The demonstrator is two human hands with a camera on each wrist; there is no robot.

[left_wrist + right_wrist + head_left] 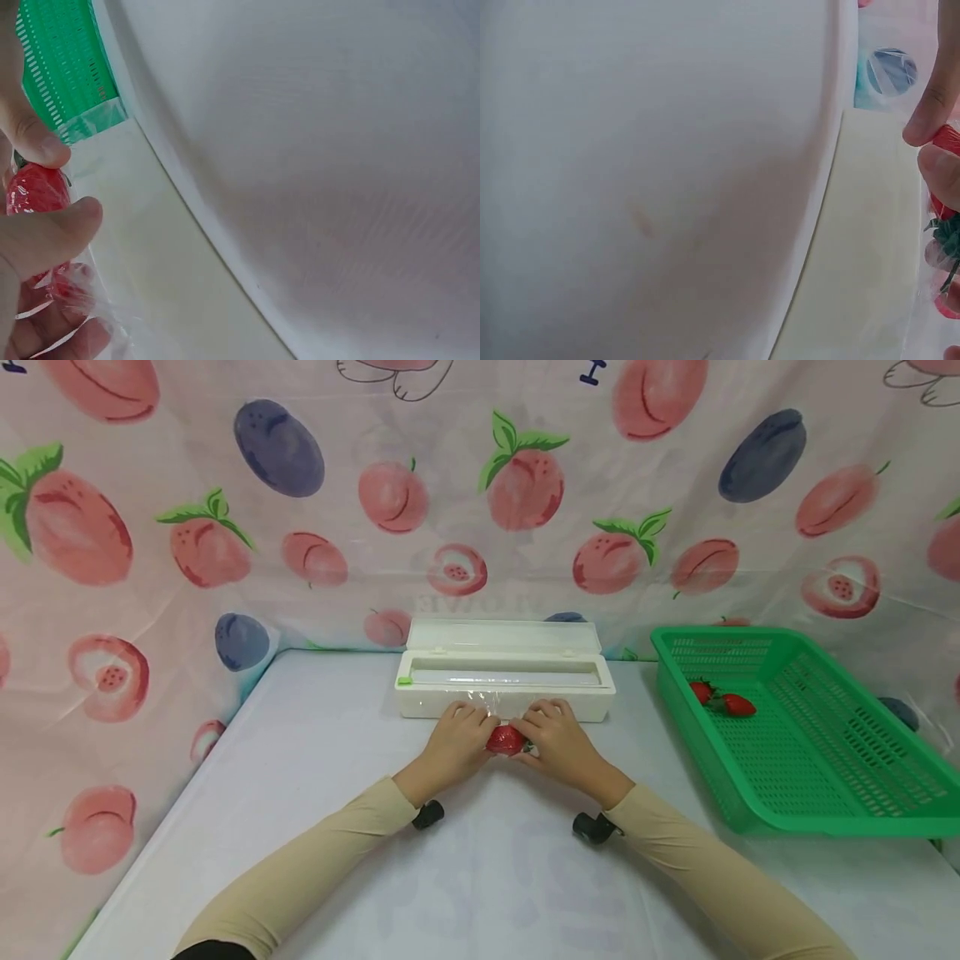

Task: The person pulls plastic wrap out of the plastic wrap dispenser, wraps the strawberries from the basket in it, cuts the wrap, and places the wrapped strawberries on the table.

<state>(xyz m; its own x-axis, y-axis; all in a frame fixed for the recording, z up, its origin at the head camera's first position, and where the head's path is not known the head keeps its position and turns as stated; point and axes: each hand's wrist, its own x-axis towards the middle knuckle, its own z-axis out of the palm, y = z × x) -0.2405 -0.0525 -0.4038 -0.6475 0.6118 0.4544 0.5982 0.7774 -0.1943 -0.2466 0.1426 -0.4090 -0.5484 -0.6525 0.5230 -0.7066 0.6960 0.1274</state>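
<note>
Pinching with left hand [457, 742] and right hand [558, 742], about equally near, a strawberry [505, 741] in clear film [120, 330] between them, just below the centre of the frame. Lying with long axis roughly left to right and with leafy end toward the right hand, just on the near side of the white wrap box [423, 702]. Bordered farther out by a green basket [847, 825] on the desk [330, 752] at the right of the frame, well apart, with two more strawberries [737, 705] near its left wall.

The fruit-print backdrop [450, 452] bears a navy letter [592, 372], H or I, and faint, unreadable lettering [517, 604].
</note>
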